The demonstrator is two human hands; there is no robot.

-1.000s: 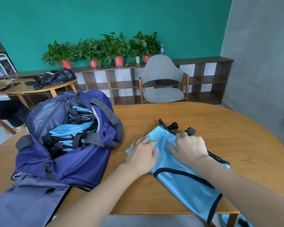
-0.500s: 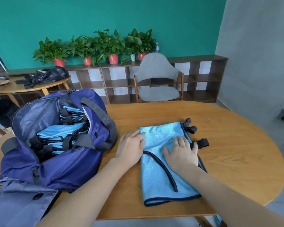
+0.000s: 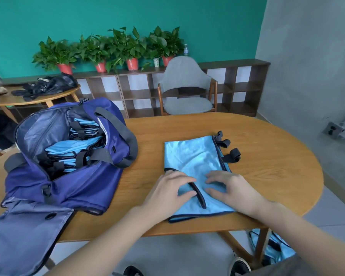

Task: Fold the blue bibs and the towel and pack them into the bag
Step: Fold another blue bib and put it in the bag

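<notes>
Bib, folded, on counter: pressed flat under left hand and right hand, fingers spread. Risk: fold sprung open if released; bag at 9 o'clock.

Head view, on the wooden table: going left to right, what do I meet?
Open navy bag with folded bibs inside → left hand → right hand, both on the folded blue bib → the bib's black strap loops.
</notes>
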